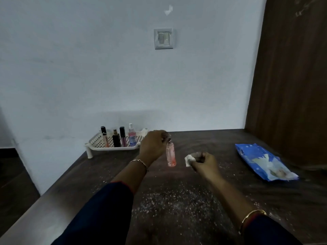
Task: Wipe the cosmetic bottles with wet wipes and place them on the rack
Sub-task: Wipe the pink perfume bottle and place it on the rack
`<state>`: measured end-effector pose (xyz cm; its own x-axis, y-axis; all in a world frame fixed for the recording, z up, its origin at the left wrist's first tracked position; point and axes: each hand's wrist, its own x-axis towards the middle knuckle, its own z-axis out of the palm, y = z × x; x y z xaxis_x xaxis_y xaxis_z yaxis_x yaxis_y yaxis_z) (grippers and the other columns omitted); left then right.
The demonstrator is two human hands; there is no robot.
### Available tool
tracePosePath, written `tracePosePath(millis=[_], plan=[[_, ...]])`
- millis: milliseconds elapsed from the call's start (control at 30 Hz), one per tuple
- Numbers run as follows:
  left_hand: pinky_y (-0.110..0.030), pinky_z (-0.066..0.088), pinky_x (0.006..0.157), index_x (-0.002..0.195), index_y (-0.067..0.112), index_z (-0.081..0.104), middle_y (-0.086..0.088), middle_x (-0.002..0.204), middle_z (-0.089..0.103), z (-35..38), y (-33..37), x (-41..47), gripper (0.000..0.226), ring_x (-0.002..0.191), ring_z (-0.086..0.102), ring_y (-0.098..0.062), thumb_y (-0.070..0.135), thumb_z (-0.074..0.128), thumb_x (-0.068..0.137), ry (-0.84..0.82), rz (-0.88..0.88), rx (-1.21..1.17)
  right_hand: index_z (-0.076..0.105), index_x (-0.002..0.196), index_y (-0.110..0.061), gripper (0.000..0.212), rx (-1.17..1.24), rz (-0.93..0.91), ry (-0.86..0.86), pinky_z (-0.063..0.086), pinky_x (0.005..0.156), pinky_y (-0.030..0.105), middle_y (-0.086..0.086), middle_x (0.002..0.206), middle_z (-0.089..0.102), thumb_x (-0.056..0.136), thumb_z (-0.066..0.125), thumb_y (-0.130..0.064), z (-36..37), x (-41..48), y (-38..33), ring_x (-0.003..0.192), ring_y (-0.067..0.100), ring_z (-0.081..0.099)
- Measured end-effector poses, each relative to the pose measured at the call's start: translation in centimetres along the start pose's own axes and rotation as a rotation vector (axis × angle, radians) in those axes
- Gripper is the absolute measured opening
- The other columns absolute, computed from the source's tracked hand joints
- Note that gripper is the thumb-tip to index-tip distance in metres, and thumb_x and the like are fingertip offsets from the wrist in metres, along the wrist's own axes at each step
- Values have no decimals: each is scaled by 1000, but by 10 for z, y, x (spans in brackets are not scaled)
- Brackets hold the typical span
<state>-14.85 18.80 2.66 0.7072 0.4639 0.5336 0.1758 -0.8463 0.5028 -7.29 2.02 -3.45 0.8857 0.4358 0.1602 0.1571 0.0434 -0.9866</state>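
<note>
My left hand pinches the top of a clear pink bottle, which hangs upright just above the dark table. To its right, my right hand is closed around a crumpled white wet wipe, a short gap from the bottle. A cream perforated rack stands at the table's far left corner by the wall. In it stand several cosmetics: a black-capped tube, a dark bottle, a purple gloss and a pink spray bottle.
A blue wet-wipe pack lies flat on the right of the table. The dark table is speckled with white crumbs. A brown wooden panel rises at the right; the table's left edge drops off beside the rack.
</note>
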Motion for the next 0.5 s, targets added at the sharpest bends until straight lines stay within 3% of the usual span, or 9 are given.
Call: tracePosePath(millis=[100,267,400,500], plan=[[-26,54,79,96,20,72,4,93,74,-19,6,-23,14,81,65,-4,21,66,84,-13,34,-87,63,94,0,17,41,9,31,48,54,20,13,85,68,82,70,-9,-2,-13,1,69,16,61],[-31,57,81,96,18,69,5,90,72,-32,8,-76,14,83,67,-5,16,69,82,-53,55,-218,62,83,3,11,22,-50,71,44,55,18,8,72,61,81,70,-3,-6,-46,-1,64,12,55],[-30,58,81,96,21,70,7,90,73,-32,11,-107,14,82,67,-1,20,70,82,-57,64,-217,64,84,0,13,50,-1,41,46,66,23,4,76,61,77,64,11,-2,-71,-5,75,15,56],[-31,58,80,94,20,72,6,89,74,-31,14,-120,14,80,68,-2,22,71,81,-27,62,-208,66,86,0,11,115,25,4,51,77,30,3,82,66,78,66,8,5,-83,-8,80,14,59]])
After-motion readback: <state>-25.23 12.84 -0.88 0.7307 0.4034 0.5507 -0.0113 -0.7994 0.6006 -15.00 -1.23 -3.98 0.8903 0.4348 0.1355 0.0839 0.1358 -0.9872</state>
